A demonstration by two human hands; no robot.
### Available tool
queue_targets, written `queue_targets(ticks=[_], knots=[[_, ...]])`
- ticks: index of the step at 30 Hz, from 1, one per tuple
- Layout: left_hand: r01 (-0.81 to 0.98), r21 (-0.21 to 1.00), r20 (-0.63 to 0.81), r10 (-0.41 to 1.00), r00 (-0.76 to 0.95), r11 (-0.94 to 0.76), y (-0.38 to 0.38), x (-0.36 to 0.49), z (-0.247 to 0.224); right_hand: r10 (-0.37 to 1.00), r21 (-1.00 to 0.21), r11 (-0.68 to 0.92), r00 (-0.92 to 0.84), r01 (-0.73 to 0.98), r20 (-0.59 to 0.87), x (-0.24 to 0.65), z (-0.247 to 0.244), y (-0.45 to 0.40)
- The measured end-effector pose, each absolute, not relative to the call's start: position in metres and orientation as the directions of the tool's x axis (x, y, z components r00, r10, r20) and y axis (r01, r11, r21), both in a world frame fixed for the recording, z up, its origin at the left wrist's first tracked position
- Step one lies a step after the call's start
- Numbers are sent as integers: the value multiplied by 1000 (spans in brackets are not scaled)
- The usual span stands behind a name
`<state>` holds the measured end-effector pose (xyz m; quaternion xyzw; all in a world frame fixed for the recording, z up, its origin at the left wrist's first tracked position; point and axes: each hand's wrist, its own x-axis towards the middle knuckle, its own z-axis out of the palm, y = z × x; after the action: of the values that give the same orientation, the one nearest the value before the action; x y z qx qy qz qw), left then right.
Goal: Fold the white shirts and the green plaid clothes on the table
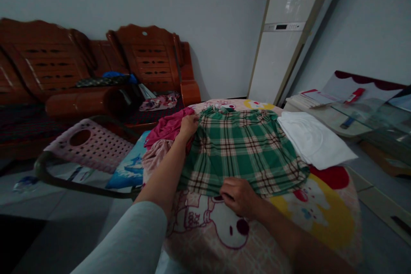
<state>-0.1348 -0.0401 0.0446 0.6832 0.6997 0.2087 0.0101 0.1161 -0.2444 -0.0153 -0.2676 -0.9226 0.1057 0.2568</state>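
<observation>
A green plaid skirt [237, 150] with a gathered waistband lies spread out, its waist at the far side and its hem toward me. At the upper left corner, my left hand [189, 126] is closed on the skirt's edge. My right hand [239, 195] has its fingers curled at the near hem, closed on the cloth; the fingertips are partly hidden. A crumpled magenta garment [165, 126] and a pale pink cloth [157, 154] lie left of the skirt. To its right is a folded white garment [316, 139].
A cartoon-patterned blanket [205, 239] covers the round table. Left of it stands a chair with a pink woven back [93, 145] and a blue cushion [130, 165]. Wooden sofas [144, 60] and a tall white air conditioner [279, 47] stand behind. At right is a glass shelf [369, 113].
</observation>
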Motion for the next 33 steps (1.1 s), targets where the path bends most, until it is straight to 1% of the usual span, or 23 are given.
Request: queue_targets(ticks=[2, 4, 7, 9, 11, 13, 15, 18, 21, 23, 26, 29, 31, 33], knots=[[951, 306, 285, 957, -57, -35, -63, -137, 48, 555, -338, 830, -715, 444, 424, 116, -18, -244], [960, 276, 266, 963, -43, -33, -87, -138, 52, 565, -338, 824, -708, 455, 423, 116, -20, -243], [985, 170, 162, 987, -16, -12, -123, -140, 55, 590, -329, 807, -695, 491, 411, 114, -19, -243], [995, 86, 93, 994, -58, 50, -145, -143, 53, 607, -323, 794, -691, 515, 393, 113, -19, -242], [998, 7, 34, 998, -61, 60, -163, -146, 49, 621, -323, 784, -689, 531, 375, 112, -19, -241], [996, -10, -4, 996, -90, 90, -178, -148, 43, 630, -327, 776, -685, 539, 367, 112, -20, -239], [992, -6, 8, 992, -128, 128, -190, -147, 36, 636, -329, 772, -677, 545, 371, 112, -21, -238], [991, 21, 41, 990, -135, 134, -205, -142, 26, 630, -323, 777, -674, 541, 386, 112, -21, -238], [987, 97, 71, 989, -132, 125, -213, -139, 17, 619, -318, 785, -674, 531, 402, 112, -20, -239], [976, 172, 117, 981, -157, 136, -214, -139, 13, 616, -317, 788, -672, 528, 412, 113, -19, -240], [936, 316, 181, 959, -220, 155, -214, -141, 7, 609, -309, 793, -672, 525, 422, 114, -19, -241], [892, 432, 219, 944, -245, 131, -215, -143, 3, 584, -276, 811, -688, 515, 431, 117, -20, -242], [882, 461, 241, 943, -232, 99, -217, -143, 3, 552, -237, 832, -703, 502, 448, 118, -20, -244], [886, 458, 281, 934, -222, 73, -220, -144, 6, 523, -203, 847, -704, 491, 480, 119, -20, -245]])
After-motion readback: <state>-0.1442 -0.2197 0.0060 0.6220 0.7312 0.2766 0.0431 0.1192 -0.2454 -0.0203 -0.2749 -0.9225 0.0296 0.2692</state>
